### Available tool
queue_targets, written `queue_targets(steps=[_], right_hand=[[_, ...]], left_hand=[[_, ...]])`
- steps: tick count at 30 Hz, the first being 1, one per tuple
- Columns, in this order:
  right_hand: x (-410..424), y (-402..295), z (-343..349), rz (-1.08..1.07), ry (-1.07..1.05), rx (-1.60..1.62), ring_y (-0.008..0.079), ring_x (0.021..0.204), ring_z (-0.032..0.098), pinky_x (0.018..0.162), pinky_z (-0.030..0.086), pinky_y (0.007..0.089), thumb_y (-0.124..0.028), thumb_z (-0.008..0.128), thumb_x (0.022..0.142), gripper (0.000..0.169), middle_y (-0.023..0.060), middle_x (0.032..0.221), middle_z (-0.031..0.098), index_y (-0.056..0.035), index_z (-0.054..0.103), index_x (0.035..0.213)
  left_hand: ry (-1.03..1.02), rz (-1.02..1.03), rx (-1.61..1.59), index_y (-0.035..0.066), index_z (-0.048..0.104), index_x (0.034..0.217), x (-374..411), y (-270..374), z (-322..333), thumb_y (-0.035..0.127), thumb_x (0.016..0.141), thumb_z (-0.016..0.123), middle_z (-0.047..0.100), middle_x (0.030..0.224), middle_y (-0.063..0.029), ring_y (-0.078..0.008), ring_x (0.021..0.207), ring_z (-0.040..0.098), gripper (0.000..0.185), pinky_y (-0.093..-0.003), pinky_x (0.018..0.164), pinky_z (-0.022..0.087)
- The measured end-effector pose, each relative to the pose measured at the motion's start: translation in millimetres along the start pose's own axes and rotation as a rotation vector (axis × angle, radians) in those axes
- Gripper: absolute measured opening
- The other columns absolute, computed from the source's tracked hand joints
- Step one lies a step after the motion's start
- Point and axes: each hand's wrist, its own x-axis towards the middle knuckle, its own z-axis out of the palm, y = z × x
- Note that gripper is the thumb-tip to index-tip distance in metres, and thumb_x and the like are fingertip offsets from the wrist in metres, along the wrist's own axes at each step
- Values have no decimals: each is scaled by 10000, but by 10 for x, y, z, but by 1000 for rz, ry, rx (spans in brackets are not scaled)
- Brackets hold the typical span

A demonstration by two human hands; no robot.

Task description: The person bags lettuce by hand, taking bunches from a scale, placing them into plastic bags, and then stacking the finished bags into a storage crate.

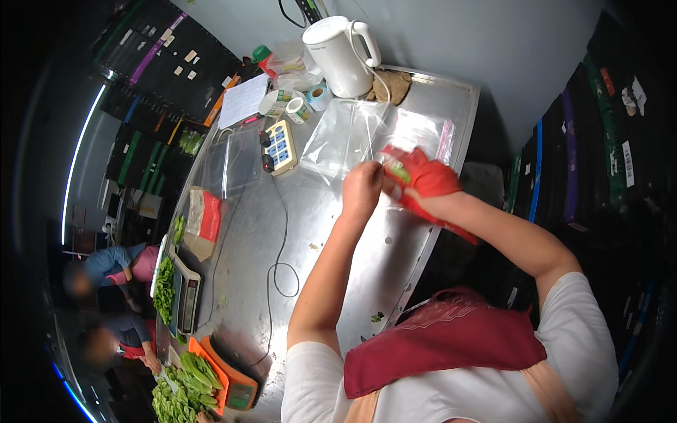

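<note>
A red plastic bag [419,168] with a green patch is blurred over the back right part of the metal table [322,232]. It covers most of my right hand [424,200], which grips it, and a red strip hangs below the wrist. My left hand [362,186] is closed in a fist at the bag's left edge, fingertips hidden, and appears to pinch it. Just beyond my hands lie large clear plastic bags [344,135] and a stack of clear bags with a pink edge [423,129].
A white electric kettle [338,58] stands at the back beside a brown cloth [394,87]. Left of my hands are label rolls [297,110], a power strip [280,147] and a loose cable [285,238]. Scales [188,296], leafy greens [185,383] and two people [113,269] line the left side.
</note>
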Motion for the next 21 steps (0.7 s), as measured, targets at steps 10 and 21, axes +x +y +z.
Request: queue_targets(steps=[10, 21], right_hand=[[-119, 17, 179, -118, 27, 232, 359, 990, 573, 814, 466, 413, -238, 584, 847, 437, 180, 1178, 528, -70, 441, 1223], [-125, -520, -276, -504, 501, 631, 273, 1357, 307, 1095, 265, 358, -137, 552, 895, 538, 112, 1485, 309, -79, 370, 1399]], left_hand=[[109, 237, 152, 35, 555, 704, 15, 465, -47, 57, 763, 562, 570, 703, -155, -360, 680, 581, 63, -441, 614, 471], [533, 558, 111, 61, 537, 1128, -361, 1191, -1008, 147, 711, 725, 560, 1073, -99, -262, 984, 535, 466, -360, 820, 418]])
